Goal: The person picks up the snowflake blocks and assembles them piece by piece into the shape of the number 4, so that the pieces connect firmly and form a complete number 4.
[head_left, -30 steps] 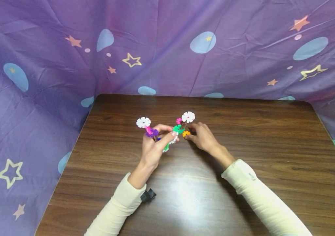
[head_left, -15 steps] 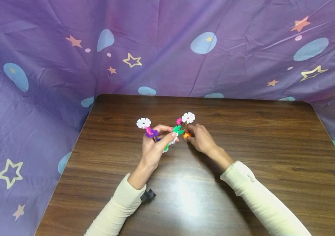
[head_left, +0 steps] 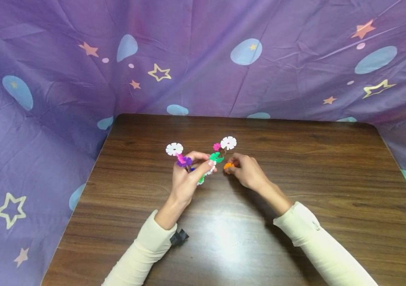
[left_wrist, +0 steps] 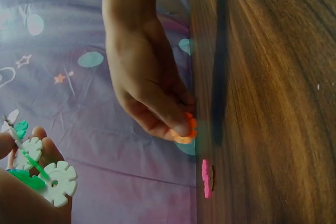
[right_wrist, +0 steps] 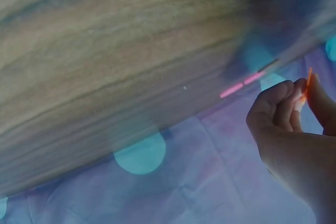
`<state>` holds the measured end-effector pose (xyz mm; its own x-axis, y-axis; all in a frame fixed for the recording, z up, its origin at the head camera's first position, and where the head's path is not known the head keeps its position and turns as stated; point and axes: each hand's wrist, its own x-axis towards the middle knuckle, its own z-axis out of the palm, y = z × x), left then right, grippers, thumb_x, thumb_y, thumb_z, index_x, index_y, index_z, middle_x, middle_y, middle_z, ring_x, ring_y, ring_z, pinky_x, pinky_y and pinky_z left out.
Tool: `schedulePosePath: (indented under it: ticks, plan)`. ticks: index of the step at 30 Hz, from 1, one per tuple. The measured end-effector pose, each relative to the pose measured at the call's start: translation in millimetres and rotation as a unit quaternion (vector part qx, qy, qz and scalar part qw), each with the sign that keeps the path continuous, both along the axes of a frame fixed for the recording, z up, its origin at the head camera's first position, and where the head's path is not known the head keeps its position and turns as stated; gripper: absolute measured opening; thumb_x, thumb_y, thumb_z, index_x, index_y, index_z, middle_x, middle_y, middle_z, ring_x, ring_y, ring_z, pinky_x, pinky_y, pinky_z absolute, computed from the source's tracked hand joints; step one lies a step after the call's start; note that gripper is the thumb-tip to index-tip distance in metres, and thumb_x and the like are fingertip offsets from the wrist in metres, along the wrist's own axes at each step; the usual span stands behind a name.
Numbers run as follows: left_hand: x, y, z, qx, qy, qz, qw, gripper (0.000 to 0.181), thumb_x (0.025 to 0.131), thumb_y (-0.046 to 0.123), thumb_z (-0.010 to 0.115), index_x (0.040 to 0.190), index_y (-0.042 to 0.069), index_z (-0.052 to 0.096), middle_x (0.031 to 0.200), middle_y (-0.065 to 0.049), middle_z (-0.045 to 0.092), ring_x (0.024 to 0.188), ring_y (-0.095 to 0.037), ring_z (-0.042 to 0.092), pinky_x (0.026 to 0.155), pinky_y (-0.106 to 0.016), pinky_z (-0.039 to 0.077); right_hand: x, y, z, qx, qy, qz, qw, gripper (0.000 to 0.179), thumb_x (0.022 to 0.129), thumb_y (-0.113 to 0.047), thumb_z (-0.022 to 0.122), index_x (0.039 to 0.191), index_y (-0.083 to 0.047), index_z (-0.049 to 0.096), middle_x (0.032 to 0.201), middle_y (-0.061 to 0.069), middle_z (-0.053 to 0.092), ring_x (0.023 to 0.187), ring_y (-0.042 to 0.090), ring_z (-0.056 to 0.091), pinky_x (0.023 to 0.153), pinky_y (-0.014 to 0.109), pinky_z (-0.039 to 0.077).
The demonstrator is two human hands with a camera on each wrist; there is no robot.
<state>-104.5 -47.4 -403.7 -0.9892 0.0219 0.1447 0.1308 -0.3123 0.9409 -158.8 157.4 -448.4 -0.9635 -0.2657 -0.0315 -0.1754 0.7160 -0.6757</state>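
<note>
Two hands working. Left fingers (head_left: 203, 170) are clamped on a branching chain of white, green, purple and pink notched plastic discs (head_left: 216, 157), raised over the dark brown wood-grain worktop (head_left: 313, 178). Right hand (head_left: 247, 171) pinches a small orange notched disc (left_wrist: 186, 139), thumb against fingers, near the chain but apart from it. Pink notched discs (right_wrist: 231, 91) look to lie on the worktop. We read the step as handling one loose piece while the chain is steadied. Next move, we judge, calls for a firm left hold and slots turned square; can't tell which slot.
</note>
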Motion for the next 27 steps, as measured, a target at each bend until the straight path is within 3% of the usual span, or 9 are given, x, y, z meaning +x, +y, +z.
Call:
schedulePosePath:
  ticks: [6, 20, 27]
  plan:
    - [0.5, 1.0, 0.8, 0.000, 0.002, -0.001, 1.0000, 0.014, 0.085, -0.002, 0.071, 0.098, -0.007, 0.068, 0.078, 0.002, 0.076, 0.071, -0.017, 0.075, 0.067, -0.023, 0.062, 10.8, 3, 14.6, -0.032, 0.023, -0.007, 0.9992, 0.011, 0.093, -0.016, 0.076, 0.099, -0.007, 0.071, 0.086, 0.005, 0.078, 0.072, 0.013, 0.065, 0.070, 0.031, 0.052]
    - [2.5, 3.5, 3.4, 0.004, -0.001, 0.002, 1.0000, 0.012, 0.086, -0.004, 0.070, 0.098, -0.005, 0.068, 0.077, 0.003, 0.076, 0.070, -0.016, 0.075, 0.065, -0.022, 0.061, 41.4, 5, 50.5, -0.080, 0.071, -0.045, 0.9932, 0.013, 0.097, -0.029, 0.073, 0.093, -0.016, 0.070, 0.083, 0.001, 0.077, 0.069, 0.013, 0.059, 0.062, 0.027, 0.046]
    - [3.4, 4.4, 3.1, 0.002, 0.001, 0.004, 1.0000, 0.013, 0.086, -0.003, 0.070, 0.098, -0.006, 0.068, 0.077, 0.003, 0.076, 0.070, -0.017, 0.075, 0.066, -0.023, 0.062, 55.5, 4, 63.4, -0.118, 0.104, -0.053, 0.9862, 0.008, 0.097, -0.022, 0.073, 0.095, -0.015, 0.071, 0.078, 0.003, 0.075, 0.070, 0.012, 0.065, 0.061, 0.021, 0.048]
